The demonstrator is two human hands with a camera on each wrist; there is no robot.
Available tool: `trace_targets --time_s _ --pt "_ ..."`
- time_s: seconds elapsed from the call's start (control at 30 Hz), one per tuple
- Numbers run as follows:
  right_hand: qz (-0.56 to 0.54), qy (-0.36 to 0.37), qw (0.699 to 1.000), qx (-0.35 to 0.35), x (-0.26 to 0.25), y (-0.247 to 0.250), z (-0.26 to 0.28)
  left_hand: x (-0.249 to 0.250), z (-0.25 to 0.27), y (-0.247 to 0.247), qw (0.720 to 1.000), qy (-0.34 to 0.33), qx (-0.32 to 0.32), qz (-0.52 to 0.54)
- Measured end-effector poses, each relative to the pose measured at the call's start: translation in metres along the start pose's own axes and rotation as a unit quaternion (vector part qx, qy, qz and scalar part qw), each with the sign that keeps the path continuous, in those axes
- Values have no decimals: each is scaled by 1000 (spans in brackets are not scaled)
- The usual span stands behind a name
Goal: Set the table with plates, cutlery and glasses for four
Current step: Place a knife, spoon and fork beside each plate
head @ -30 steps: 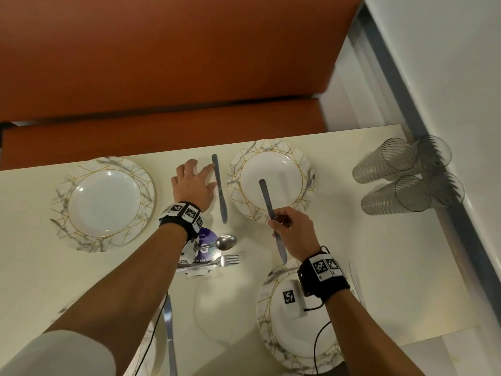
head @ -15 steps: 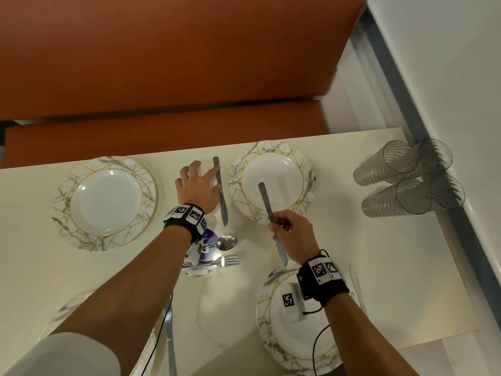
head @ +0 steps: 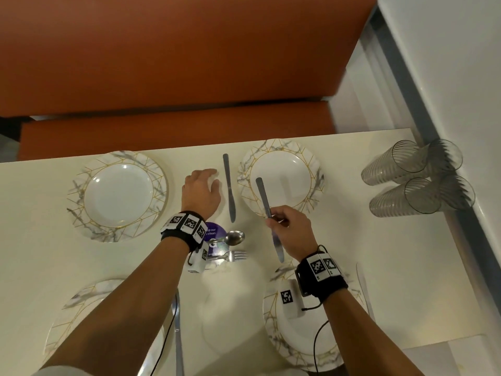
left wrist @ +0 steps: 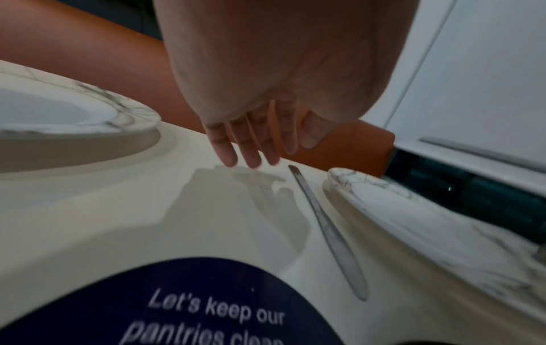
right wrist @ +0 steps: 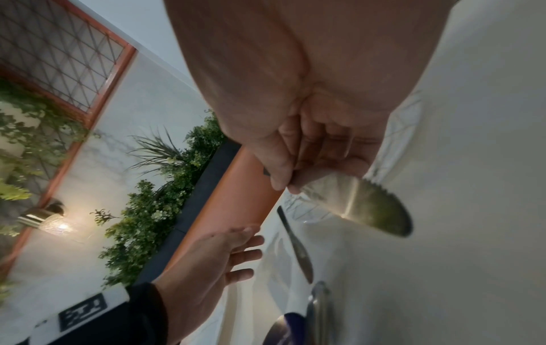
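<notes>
My right hand [head: 288, 232] pinches a table knife [head: 264, 199] at its middle, handle pointing over the far right plate [head: 314, 183], blade [right wrist: 375, 207] toward me. A second knife [head: 229, 185] lies flat on the table just left of that plate. My left hand [head: 202, 189] hovers beside this knife with fingers [left wrist: 236, 149] straight and apart from it, holding nothing. Another marble-rimmed plate [head: 116, 195] sits far left; two more plates [head: 273, 329] [head: 70, 316] lie near me under my arms. A spoon [head: 234, 237] and fork [head: 235, 255] lie in the middle.
Several clear ribbed glasses [head: 417, 180] lie on their sides at the right against the wall. A purple round sticker [head: 214, 233] marks the table's middle. An orange bench [head: 173, 128] runs along the far edge. Another piece of cutlery [head: 179, 340] lies beside the near left plate.
My left hand has drawn its fingers off the lying knife and lifted slightly to the left. The right hand keeps the same hold on its knife, barely shifted.
</notes>
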State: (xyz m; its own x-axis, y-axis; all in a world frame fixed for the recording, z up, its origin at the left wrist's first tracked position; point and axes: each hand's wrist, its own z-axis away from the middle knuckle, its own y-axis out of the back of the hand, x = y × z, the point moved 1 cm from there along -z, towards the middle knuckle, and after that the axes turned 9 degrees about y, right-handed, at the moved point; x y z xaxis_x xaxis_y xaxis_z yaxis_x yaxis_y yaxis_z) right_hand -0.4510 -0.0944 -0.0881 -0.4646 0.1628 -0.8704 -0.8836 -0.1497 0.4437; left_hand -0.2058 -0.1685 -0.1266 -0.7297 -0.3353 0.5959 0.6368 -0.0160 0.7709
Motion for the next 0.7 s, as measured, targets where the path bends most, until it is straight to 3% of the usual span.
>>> trace_targets --time_s 0.23,0.33,0.47,0.7 --pt "22 59 998 -25 -47 -72 -4 -11 67 39 980 14 -91 179" --pt "16 87 996 -27 -69 -113 4 -35 83 56 974 32 -81 208" --pt "20 109 993 -28 -99 -170 20 -87 88 92 947 100 -66 297" --pt "-1 93 995 -47 -152 -274 45 -182 81 178 918 130 -48 372"
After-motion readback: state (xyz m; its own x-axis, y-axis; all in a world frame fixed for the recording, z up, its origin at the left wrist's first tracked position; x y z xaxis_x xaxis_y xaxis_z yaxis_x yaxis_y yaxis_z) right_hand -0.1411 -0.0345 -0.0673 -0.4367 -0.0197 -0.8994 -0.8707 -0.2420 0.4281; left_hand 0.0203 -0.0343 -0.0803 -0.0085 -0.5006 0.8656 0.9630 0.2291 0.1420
